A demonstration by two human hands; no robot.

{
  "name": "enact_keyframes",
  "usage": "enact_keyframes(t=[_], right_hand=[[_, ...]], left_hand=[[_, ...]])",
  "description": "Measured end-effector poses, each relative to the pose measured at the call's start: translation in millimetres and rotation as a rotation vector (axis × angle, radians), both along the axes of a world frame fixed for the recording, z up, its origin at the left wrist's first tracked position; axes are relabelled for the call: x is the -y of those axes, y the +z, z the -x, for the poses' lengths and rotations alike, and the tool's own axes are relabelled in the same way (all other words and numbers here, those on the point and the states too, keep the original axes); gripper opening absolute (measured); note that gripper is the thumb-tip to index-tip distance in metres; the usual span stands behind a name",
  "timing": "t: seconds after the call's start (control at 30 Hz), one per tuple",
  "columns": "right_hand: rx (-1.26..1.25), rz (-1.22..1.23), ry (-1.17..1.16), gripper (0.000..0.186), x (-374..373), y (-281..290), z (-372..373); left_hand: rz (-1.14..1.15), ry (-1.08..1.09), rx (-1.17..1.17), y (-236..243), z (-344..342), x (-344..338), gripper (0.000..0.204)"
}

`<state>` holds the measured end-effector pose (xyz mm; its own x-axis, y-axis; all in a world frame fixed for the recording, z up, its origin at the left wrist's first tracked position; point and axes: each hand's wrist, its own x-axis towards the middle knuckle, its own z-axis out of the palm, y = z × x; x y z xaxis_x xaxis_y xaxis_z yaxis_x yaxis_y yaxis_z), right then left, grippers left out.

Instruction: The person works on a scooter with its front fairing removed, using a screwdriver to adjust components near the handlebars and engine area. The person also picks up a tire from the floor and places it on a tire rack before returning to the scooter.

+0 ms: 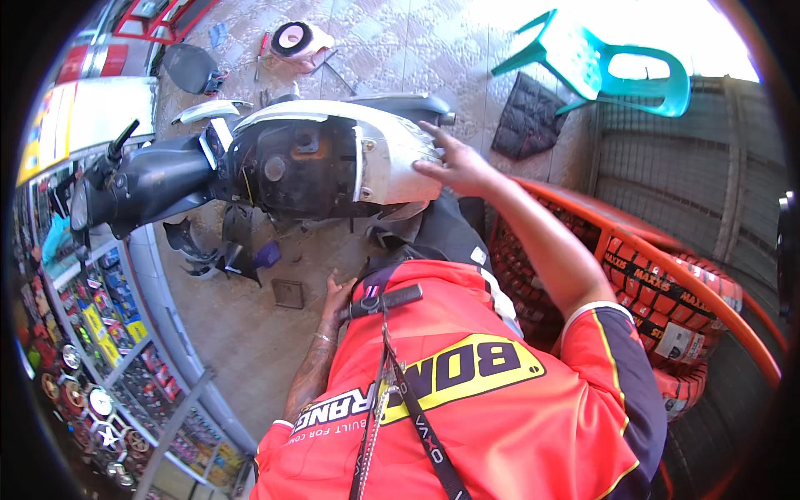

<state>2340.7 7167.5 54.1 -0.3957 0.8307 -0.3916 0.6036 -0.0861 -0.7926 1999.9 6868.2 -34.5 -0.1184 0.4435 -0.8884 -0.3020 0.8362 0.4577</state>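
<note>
A scooter [296, 171] with its seat off and an open dark compartment stands crosswise before me. My right hand [450, 162] reaches to its white rear body panel [387, 167], fingers spread and touching the panel's right end. My left hand [337, 292] hangs low by my left hip, fingers loose and apart, with no object visible in it; part of it is behind my body. The black handlebar and front cowl [146, 187] point left.
Loose dark panels [237, 254], a purple item [267, 254] and a square object [287, 292] lie below the scooter. A glass display case [112, 317] lines the left. An orange tyre rack [621, 229] is at right. Behind are a teal chair [587, 71] and a black cushion [525, 117].
</note>
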Motion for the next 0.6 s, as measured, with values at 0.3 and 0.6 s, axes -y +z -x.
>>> enact_keyframes(t=[0.3, 0.6], right_hand=[[0.469, 0.089, -0.571, 0.060, 104, -91, -204], [0.270, 0.544, -0.719, 0.058, 365, -198, -184]], left_hand=[[-0.056, -0.506, -0.062, -8, -10, -68, 0.083], [0.112, -0.863, -0.038, -26, -26, -18, 0.089]])
